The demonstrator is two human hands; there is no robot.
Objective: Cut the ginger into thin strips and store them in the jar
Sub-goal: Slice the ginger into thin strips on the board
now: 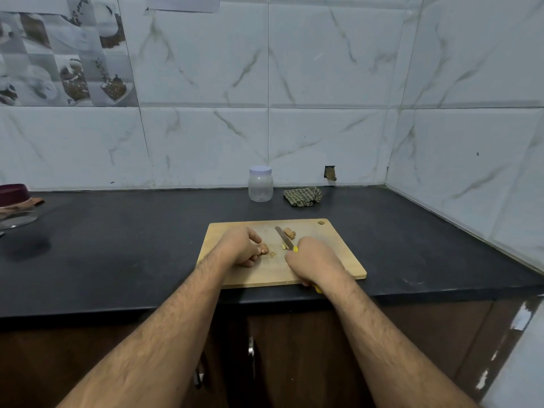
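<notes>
A wooden cutting board [332, 260] lies on the black counter near its front edge. My left hand [240, 248] pinches a small ginger piece [264, 248] on the board. My right hand [312, 262] grips a yellow-handled knife [284, 238], its blade pointing away over the board. A cut bit [283, 246] lies by the blade and another scrap [273, 254] beside the held piece. A second ginger chunk [290, 232] rests further back on the board. The clear plastic jar [260, 184] with a white lid on stands at the wall behind the board.
A crumpled checked cloth [303, 196] lies right of the jar. A glass container with a dark red lid [14, 206] stands at the far left of the counter [117, 245]. Tiled walls close off the back and right side. Cabinet doors lie below the counter.
</notes>
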